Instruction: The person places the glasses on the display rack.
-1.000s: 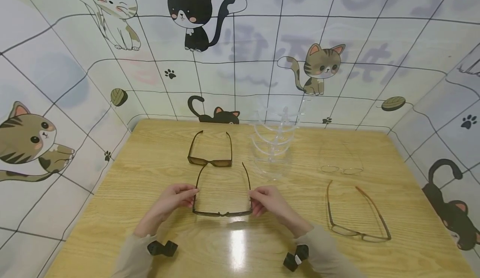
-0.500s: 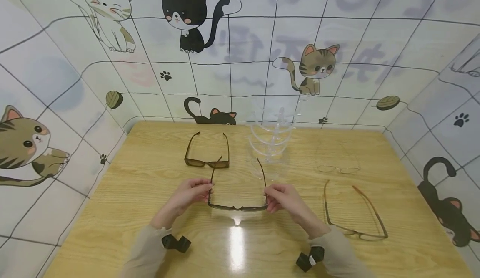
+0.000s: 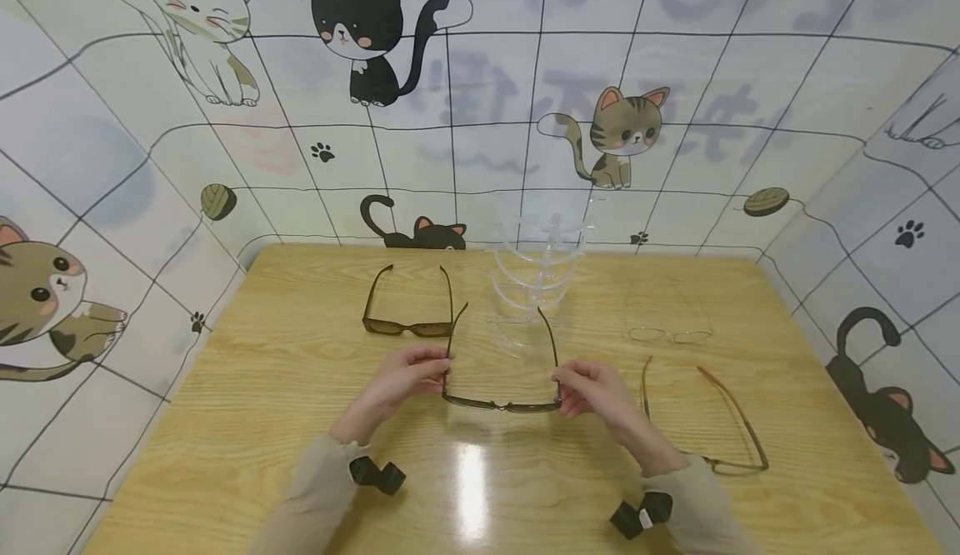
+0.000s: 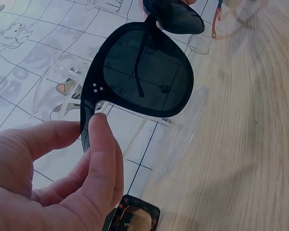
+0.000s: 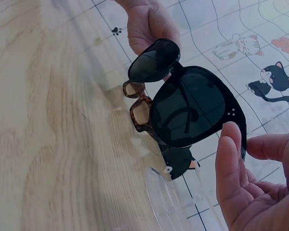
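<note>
A pair of black sunglasses [image 4: 149, 72] with dark round lenses and small silver dots at the hinges is held up between both hands, temples spread and pointing toward the wall. My left hand [image 3: 405, 376] pinches the left temple close to the hinge, thumb and fingers on opposite sides. On the other temple, my right hand [image 3: 600, 392] has a matching pinch near its hinge. In the head view the temple tips overlap the lower part of a clear display stand [image 3: 536, 276] with several curved tiers. Tortoiseshell sunglasses [image 3: 408, 329] lie just behind my left hand.
To the right lie thin wire-rimmed glasses [image 3: 669, 336] and, nearer, glasses with brown temples [image 3: 764, 461], partly hidden by the right forearm. A cat-printed wall covering [image 3: 487, 155] closes off the back and sides of the wooden table [image 3: 247, 422].
Both hands have carried the black sunglasses to the right and farther from the body, toward the clear stand. The grip on both temples is unchanged. The view has shifted slightly.
</note>
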### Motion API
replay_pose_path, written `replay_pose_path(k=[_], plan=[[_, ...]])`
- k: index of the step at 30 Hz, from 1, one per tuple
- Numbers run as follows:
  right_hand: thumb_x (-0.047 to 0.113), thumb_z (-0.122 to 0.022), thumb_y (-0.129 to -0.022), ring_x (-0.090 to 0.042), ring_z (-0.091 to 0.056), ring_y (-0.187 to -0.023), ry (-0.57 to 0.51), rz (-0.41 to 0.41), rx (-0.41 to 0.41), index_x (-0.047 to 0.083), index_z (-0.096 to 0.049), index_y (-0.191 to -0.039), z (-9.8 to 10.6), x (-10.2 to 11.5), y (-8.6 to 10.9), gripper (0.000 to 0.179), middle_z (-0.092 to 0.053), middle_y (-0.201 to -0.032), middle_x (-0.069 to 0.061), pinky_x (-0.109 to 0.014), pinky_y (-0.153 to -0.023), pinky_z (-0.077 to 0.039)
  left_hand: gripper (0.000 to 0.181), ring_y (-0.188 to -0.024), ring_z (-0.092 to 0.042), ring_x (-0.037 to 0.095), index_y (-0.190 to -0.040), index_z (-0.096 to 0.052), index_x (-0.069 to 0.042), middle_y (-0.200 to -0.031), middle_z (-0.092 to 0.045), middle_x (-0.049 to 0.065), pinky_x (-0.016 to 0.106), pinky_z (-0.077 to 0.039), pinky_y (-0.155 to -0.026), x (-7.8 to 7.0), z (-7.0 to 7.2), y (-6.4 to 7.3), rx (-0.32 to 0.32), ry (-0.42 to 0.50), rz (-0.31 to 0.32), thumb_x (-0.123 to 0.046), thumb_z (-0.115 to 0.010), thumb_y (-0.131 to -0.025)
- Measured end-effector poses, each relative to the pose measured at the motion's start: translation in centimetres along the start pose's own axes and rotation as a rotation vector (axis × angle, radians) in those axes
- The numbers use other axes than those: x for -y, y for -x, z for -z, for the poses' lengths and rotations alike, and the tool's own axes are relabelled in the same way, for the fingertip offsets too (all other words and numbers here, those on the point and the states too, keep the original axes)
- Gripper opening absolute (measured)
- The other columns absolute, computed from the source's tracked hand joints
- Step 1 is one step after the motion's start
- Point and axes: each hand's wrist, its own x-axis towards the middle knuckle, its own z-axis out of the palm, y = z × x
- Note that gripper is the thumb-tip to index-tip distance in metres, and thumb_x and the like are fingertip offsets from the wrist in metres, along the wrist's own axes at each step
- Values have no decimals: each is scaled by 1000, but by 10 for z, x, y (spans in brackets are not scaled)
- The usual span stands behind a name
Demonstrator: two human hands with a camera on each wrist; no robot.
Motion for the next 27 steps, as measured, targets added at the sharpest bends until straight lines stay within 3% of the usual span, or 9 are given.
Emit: replay_pose_path(k=[7, 13, 21, 27], plan=[[18, -57, -95, -11, -59, -55, -29, 1, -36, -9, -59, -97, 14, 1, -1, 27, -58, -67, -1, -27, -54, -55, 41, -95, -62, 27, -126, -49, 12, -119, -53, 28, 29, -54, -81, -4, -14, -13, -40, -15, 6, -7, -59, -91], [18, -57, -95, -11, -60, -54, -29, 14, -92, -8, -61, -98, 26, 2, -8, 26, -59, -67, -1, -27, -53, -55, 38, -99, -60, 32, -126, -51, 10, -119, -53, 27, 32, -53, -84, -9, -24, -25, -66, 9, -20, -3, -59, -91], [23, -58, -95, -10, -60, -55, 15, 17, -158, -10, -59, -104, 38, 3, -26, 34, -59, -67, 0, -30, -57, -56, 37, -93, -62, 25, -124, -53, 10, -120, -54, 28, 26, -54, -78, -17, -34, -44, -150, 58, -37, -2, -59, -90], [22, -58, -95, -9, -60, -54, 4, 37, -195, -6, -61, -100, 46, 5, -44, 28, -58, -65, 0, -28, -56, -56, 36, -105, -58, 34, -124, -56, 7, -123, -54, 26, 26, -53, -81, -23, -39, -61, -215, 96, -32, -2, -60, -90]])
